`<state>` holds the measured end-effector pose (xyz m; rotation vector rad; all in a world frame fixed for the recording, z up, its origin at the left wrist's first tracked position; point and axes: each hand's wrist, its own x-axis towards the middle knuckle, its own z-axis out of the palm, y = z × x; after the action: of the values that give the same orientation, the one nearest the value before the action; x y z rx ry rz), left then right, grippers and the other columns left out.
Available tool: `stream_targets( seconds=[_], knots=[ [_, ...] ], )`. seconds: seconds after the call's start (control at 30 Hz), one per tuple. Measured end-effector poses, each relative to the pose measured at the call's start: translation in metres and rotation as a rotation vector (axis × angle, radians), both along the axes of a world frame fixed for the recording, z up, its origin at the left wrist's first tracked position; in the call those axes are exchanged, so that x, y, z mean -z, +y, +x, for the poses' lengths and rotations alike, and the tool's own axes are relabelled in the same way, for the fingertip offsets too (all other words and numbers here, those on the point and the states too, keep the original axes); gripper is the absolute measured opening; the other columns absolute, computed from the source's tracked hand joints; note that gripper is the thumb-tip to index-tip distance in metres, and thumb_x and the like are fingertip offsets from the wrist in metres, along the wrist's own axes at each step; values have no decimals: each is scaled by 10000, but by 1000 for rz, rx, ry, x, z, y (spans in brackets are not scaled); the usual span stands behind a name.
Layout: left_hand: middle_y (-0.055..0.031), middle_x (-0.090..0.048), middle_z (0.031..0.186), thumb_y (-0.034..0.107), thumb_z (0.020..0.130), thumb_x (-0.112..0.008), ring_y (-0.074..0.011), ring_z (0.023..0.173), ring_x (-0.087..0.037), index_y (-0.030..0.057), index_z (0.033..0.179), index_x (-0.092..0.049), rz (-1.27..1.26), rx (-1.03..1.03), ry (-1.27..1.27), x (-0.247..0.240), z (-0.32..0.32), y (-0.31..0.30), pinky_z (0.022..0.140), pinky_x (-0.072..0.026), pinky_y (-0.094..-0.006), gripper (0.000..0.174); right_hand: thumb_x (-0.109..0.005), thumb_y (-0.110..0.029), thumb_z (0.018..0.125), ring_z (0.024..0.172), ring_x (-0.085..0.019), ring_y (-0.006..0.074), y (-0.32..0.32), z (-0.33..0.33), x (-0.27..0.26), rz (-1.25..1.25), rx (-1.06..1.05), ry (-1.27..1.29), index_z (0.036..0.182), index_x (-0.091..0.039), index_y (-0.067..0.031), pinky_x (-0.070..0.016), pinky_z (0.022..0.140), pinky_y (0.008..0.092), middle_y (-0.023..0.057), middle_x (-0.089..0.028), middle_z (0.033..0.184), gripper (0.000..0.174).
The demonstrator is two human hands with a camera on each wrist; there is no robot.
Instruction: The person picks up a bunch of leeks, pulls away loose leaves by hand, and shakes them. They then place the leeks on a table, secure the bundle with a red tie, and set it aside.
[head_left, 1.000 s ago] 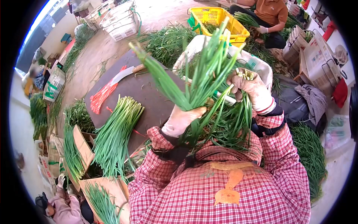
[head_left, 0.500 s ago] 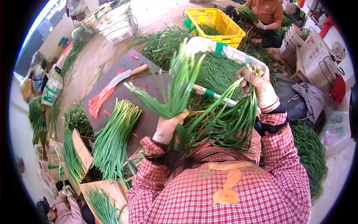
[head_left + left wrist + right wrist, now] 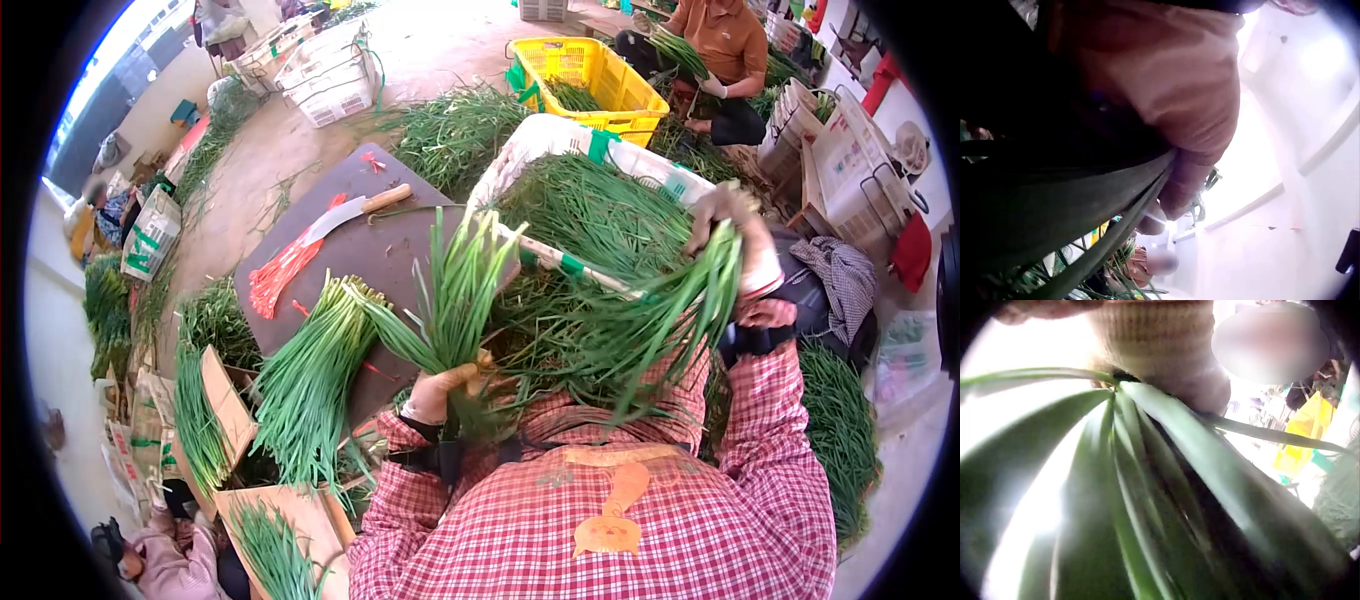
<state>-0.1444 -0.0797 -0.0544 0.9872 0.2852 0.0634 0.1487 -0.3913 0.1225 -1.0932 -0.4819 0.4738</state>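
Left hand, in a pale fabric glove, had its fingers curled tight round the base of a small bunch of green leaves, held upright in front of the chest, the blades fanning outward. Right hand, likewise gloved, was clamped round the cut ends of a larger bunch, raised high at the person's right, its leaves drooping in a loose arc toward the lap. The leaves were flat, narrow, strap-like and smooth, tapering to points. Behind both bunches stood a white crate of perforated plastic, heaped with more loose greens. To the left lay a dark board, matt and flat. It bore a cleaver with a wooden handle, a cluster of orange bands, and a trimmed bundle laid straight. Beyond stood a yellow crate with lattice walls.
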Motion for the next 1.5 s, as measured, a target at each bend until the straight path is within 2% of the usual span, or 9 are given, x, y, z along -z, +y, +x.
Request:
stream_targets(
  seconds=[0.1,0.27,0.47,0.57,0.73,0.93,0.97,1.2,1.5],
  knots=[
    [-111,-727,1055,42,885,-689,-132,689,-598,-20,1177,-671,-73,71,-95,13,12,-11,668,-488,-263,300,-718,-59,891,584,-618,115,35,-16,31,-182,-218,215,1131,-635,-11,-528,508,231,23,-637,814,258],
    [-115,-735,1117,42,899,-697,-120,677,-586,-12,1183,-690,28,140,-35,-13,23,-33,671,-491,-266,290,-718,-235,913,605,-606,119,80,-51,42,-302,-136,105,1120,-666,-3,-470,566,239,29,-654,806,315],
    [-90,-697,924,167,918,-703,-140,578,-565,-15,1089,-671,13,71,-79,-17,23,-44,580,-435,-261,252,-676,-48,888,626,-628,144,70,-36,57,-224,-214,181,1016,-659,26,-530,572,244,75,-666,809,149],
    [-88,-688,870,159,914,-690,-138,559,-549,-21,1035,-673,29,37,-30,-13,17,-38,555,-418,-255,218,-690,-45,889,602,-609,122,50,-14,47,-402,154,27,984,-648,21,-524,555,243,34,-630,729,123],
    [-90,-682,825,154,879,-726,-136,579,-559,-34,1043,-679,43,31,-3,-14,22,-43,571,-434,-262,254,-739,-195,920,612,-580,93,51,-46,45,-280,-273,103,1316,-618,16,-473,554,209,9,-650,840,465],
    [-149,-726,1046,214,886,-747,-144,635,-596,-32,1249,-616,-73,123,-115,-7,22,-52,678,-528,-282,458,-713,-262,921,586,-566,81,83,-58,43,-296,-193,32,1102,-716,-26,-461,554,235,-3,-677,824,298],
    [-177,-706,1173,221,918,-713,-209,795,-676,-12,1376,-529,-214,174,-117,-4,19,-47,824,-575,-356,547,-714,-255,907,594,-583,89,81,-61,38,-341,-172,64,1079,-707,-31,-458,562,231,-2,-665,801,282],
    [-169,-674,1226,115,977,-588,-303,1089,-670,-26,1307,-586,-513,-151,103,-7,32,-48,954,-559,-442,359,-657,-198,944,582,-580,59,69,-60,30,-371,-114,40,1026,-736,-65,-449,569,207,-5,-698,800,175],
    [-172,-708,1091,191,993,-606,-303,953,-696,-36,1232,-614,-483,-156,111,20,26,-10,881,-579,-445,330,-647,-285,970,667,-608,87,14,-13,23,-192,82,-79,1050,-661,-25,-503,617,222,-1,-649,811,273]
  ],
)
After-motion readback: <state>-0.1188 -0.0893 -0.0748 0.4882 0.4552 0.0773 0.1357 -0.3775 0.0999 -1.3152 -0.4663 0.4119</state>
